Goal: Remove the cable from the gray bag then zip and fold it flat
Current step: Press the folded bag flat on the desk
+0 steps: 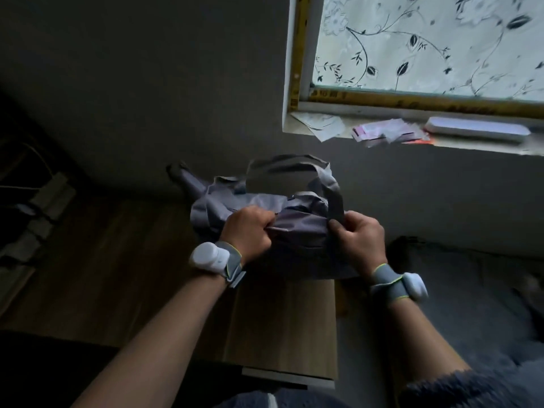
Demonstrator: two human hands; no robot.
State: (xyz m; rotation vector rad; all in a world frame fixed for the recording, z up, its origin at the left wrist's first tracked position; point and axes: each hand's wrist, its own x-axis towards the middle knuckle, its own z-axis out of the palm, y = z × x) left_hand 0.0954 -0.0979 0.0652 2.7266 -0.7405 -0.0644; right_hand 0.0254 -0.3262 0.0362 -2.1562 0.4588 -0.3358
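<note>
The gray bag (294, 228) is crumpled and held just above the far right end of a wooden table (282, 328). My left hand (248, 231) grips a bunch of its fabric at the left. My right hand (360, 237) pinches the fabric at the right, at the base of a handle. Its two strap handles (294, 163) loop up behind the hands. No cable is visible.
A window sill (412, 136) at the upper right carries papers and a long white case (477, 129). A power strip with cords (50, 195) lies at the far left. Dark bedding (471, 290) lies to the right of the table.
</note>
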